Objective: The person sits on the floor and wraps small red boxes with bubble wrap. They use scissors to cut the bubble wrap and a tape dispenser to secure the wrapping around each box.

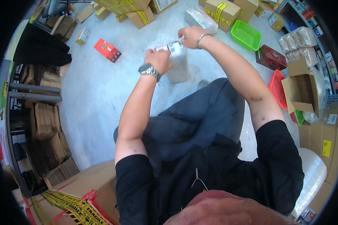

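Note:
A parcel in bubble wrap (178,66) stands on the pale floor before me, with a printed label near its top end. My left hand (160,60), a metal watch at its wrist, rests on the left part of the parcel's top; its fingers are curled at the edge and partly hidden. Just right of the label, my right hand (192,37), with a chain bracelet, is raised with bent fingers; whether it pinches anything is too small to tell. Beyond it lies another bubble-wrapped package (201,21). A red box (107,50) lies to the left.
Taped cardboard boxes (222,12) stand at the far side. To the right are a green basket (246,35), a dark red box (271,57), a red basket (277,89) and an open carton (301,90). A shelf rack (35,94) with folded cardboard lines the left.

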The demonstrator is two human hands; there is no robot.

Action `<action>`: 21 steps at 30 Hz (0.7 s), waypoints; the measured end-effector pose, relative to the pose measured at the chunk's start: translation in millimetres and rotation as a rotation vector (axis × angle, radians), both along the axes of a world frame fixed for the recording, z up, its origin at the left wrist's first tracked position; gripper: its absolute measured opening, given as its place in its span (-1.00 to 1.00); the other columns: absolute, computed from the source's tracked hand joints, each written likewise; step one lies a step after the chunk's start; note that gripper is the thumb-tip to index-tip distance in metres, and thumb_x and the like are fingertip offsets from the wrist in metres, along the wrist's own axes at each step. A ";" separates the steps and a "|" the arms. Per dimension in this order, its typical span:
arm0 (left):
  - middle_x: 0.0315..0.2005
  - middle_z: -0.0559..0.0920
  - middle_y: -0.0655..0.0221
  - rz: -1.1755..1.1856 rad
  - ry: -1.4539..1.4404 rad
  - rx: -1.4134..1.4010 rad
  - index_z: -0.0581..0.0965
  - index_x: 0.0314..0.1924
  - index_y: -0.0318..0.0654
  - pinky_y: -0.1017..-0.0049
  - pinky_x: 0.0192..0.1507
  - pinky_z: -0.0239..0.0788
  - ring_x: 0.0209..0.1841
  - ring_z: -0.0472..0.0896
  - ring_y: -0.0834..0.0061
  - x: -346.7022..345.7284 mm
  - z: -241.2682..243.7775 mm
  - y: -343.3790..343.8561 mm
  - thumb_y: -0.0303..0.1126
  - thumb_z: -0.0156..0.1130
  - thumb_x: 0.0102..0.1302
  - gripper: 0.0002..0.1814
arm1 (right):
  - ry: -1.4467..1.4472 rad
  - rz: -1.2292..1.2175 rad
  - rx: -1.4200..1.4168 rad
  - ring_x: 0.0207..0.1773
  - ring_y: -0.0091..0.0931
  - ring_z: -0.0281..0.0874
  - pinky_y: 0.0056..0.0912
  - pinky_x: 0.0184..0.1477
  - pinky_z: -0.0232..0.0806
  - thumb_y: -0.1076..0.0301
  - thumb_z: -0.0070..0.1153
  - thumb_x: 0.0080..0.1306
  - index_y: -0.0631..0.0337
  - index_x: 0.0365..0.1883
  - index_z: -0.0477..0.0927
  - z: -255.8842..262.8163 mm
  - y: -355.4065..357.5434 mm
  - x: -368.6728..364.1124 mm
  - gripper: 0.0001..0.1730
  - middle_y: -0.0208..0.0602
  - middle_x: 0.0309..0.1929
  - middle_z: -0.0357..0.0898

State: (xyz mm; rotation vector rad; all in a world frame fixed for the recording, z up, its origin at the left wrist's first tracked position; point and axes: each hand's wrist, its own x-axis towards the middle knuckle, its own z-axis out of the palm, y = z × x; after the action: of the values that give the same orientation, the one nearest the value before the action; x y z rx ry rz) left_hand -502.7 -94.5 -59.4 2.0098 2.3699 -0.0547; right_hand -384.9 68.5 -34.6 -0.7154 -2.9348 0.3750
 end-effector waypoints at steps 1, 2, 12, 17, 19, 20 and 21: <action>-0.15 0.66 0.31 -0.072 0.002 0.004 0.58 -0.08 -0.08 0.21 0.02 0.33 -0.11 0.64 0.31 4.2 5.3 -1.7 -0.12 0.40 0.02 -0.55 | 0.036 0.039 0.079 0.09 -0.22 0.55 -0.20 0.12 0.41 0.19 0.09 0.18 0.03 0.09 0.57 2.5 -4.9 3.1 -0.53 -0.17 0.08 0.56; -0.16 0.66 0.31 -0.144 0.004 0.006 0.58 -0.10 -0.08 0.23 0.01 0.33 -0.12 0.64 0.31 8.4 10.9 -4.0 -0.15 0.40 0.02 -0.58 | 0.037 0.057 0.118 0.10 -0.23 0.55 -0.19 0.13 0.41 0.17 0.10 0.18 0.02 0.09 0.57 1.3 -6.2 -1.1 -0.53 -0.17 0.09 0.56; -0.22 0.62 0.30 -0.226 -0.503 0.393 0.53 -0.09 -0.01 0.19 -0.17 0.44 -0.20 0.62 0.18 27.9 12.5 -39.7 -0.44 0.24 0.07 -0.66 | -0.018 0.151 -0.063 -0.04 -0.21 0.63 -0.16 0.03 0.46 0.19 0.12 0.27 0.05 0.00 0.65 -2.2 -14.4 -26.1 -0.65 -0.12 -0.11 0.67; -0.21 0.68 0.38 0.075 -0.091 -0.107 0.62 -0.09 0.06 0.19 0.00 0.35 -0.07 0.62 0.34 28.8 32.0 -31.9 -0.33 0.30 0.12 -0.69 | 0.249 0.025 -0.658 -0.18 -0.46 0.64 -0.35 -0.20 0.53 0.17 0.10 0.33 0.05 0.03 0.63 -10.2 5.7 -19.1 -0.65 -0.29 -0.14 0.66; -0.17 0.70 0.38 -0.001 -0.201 0.048 0.65 -0.15 0.04 0.16 0.18 0.20 0.00 0.58 0.40 16.6 14.7 -33.0 -0.18 0.37 0.09 -0.72 | 0.404 -0.097 -0.941 -0.15 -0.53 0.59 -0.41 -0.23 0.54 0.11 0.06 0.36 0.02 0.14 0.57 -3.4 15.2 -1.7 -0.58 -0.40 -0.02 0.59; -0.17 0.70 0.39 -0.074 -0.217 0.196 0.66 -0.16 0.04 0.15 0.22 0.15 0.00 0.58 0.40 12.5 9.0 -38.2 -0.18 0.37 0.10 -0.73 | 0.485 -0.193 -1.038 -0.12 -0.49 0.59 -0.35 -0.20 0.54 0.10 0.05 0.37 0.01 0.16 0.55 -7.9 25.6 8.3 -0.56 -0.39 0.03 0.57; -0.18 0.70 0.40 -0.150 -0.242 0.334 0.66 -0.18 0.04 0.13 0.27 0.10 0.01 0.58 0.41 10.1 4.4 -43.0 -0.17 0.37 0.10 -0.74 | 0.561 -0.303 -1.142 -0.08 -0.45 0.59 -0.30 -0.17 0.55 0.08 0.04 0.37 0.01 0.19 0.53 -18.6 30.1 18.2 -0.54 -0.38 0.08 0.55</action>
State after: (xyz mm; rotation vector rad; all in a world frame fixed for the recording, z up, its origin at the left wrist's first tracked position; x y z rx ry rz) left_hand -492.6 -137.5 -55.0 2.1775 2.1900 0.5830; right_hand -366.7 98.6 -53.3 -0.8914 -1.8434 1.8723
